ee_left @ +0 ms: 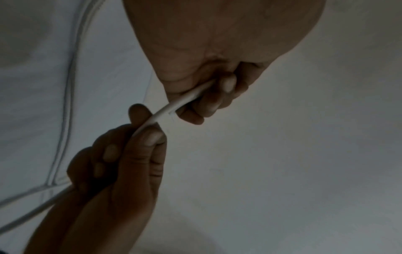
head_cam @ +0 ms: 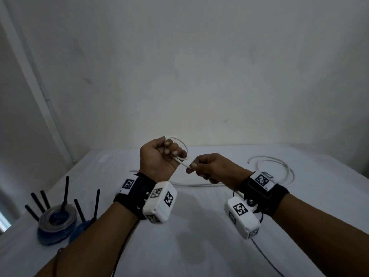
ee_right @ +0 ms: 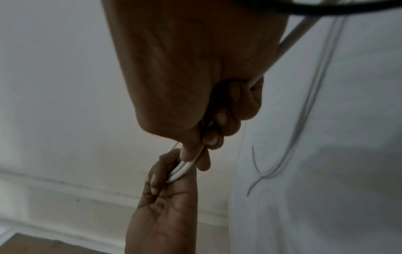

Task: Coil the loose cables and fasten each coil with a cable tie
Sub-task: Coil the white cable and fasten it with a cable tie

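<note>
A white cable forms a small loop above the table, and my left hand grips it in a raised fist. My right hand pinches the same cable just right of the fist, between thumb and forefinger. In the left wrist view the cable runs from my left hand down to the right hand. In the right wrist view two strands of the cable lie side by side where both hands meet. The rest of the cable lies in loose curves on the table at the right.
A white cloth covers the table. At the left front stand grey and blue cable coils with several black cable ties sticking up among them. A bare wall rises just behind the table.
</note>
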